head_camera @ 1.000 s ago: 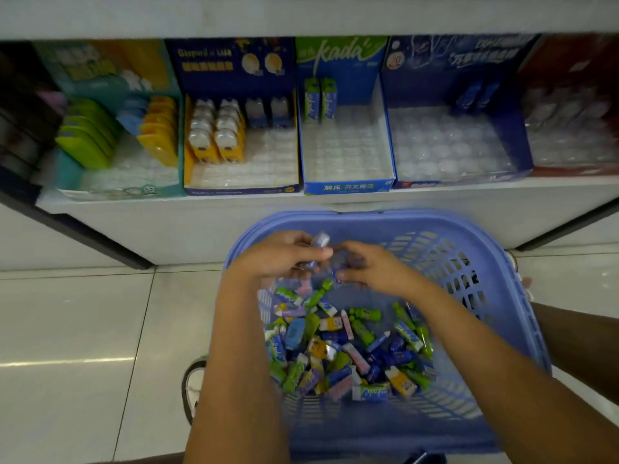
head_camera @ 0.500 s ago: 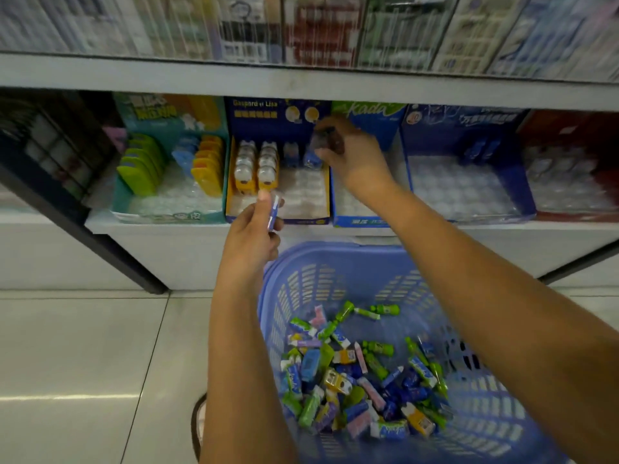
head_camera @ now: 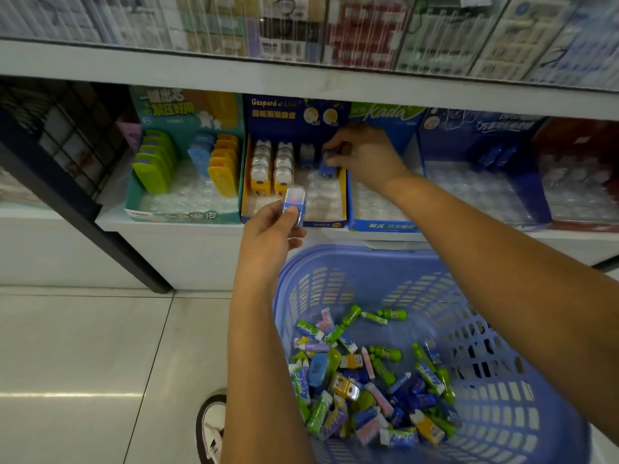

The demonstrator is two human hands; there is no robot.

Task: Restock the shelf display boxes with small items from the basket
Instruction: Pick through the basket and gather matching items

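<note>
Shelf box's (head_camera: 323,224) blue item (head_camera: 325,171) partly hidden

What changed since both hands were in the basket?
Both hands rose out of the basket. The right hand carried a blue item into the dark blue display box and grips it there; the left hand holds another item before it. Basket stayed put.

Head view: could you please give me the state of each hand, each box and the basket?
left hand, pinches a clear-capped item, raised before the shelf.
right hand, grips a blue item in the back row of the Gaspard box.
Gaspard box, partly filled; front slots bare.
teal box, partly filled.
Kada box, front slots bare; back hidden by the hand.
basket, holds many loose small items.
</note>
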